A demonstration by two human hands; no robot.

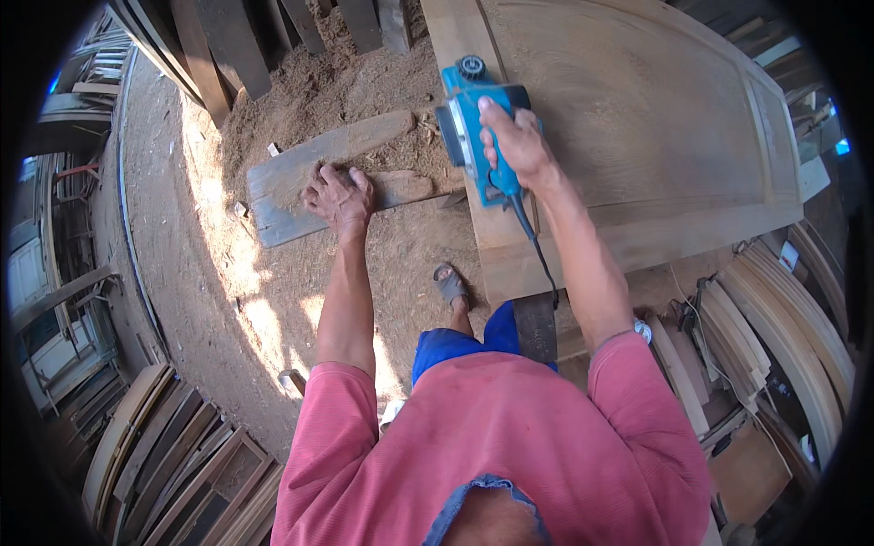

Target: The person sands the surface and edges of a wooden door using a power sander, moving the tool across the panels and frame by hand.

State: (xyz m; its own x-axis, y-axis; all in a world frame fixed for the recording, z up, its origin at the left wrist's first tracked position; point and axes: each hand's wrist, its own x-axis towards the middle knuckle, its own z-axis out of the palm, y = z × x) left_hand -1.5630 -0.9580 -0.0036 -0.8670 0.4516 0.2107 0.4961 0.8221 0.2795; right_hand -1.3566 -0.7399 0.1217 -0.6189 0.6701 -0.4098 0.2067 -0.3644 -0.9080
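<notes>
My right hand (513, 143) is wrapped round the handle of a blue electric hand planer (466, 93). The planer rests near the left edge of a large wooden door panel (628, 127); its dark cord (531, 227) trails back toward my body. Out to the left, my left hand (340, 198) hangs with loosely bent fingers that stand apart, and I see nothing in it. Below it in the view lies a grey, sawdust-covered board (278, 196), forked at its right end. Whether the hand touches that board I cannot tell.
Sawdust and shavings (314, 86) are heaped on the ground beyond my left hand. Upright planks (228, 45) stand at the far left. Curved wooden pieces (783, 309) are stacked at the right, and more timber (150, 437) lies at the lower left. My sandalled foot (451, 284) is beside the door.
</notes>
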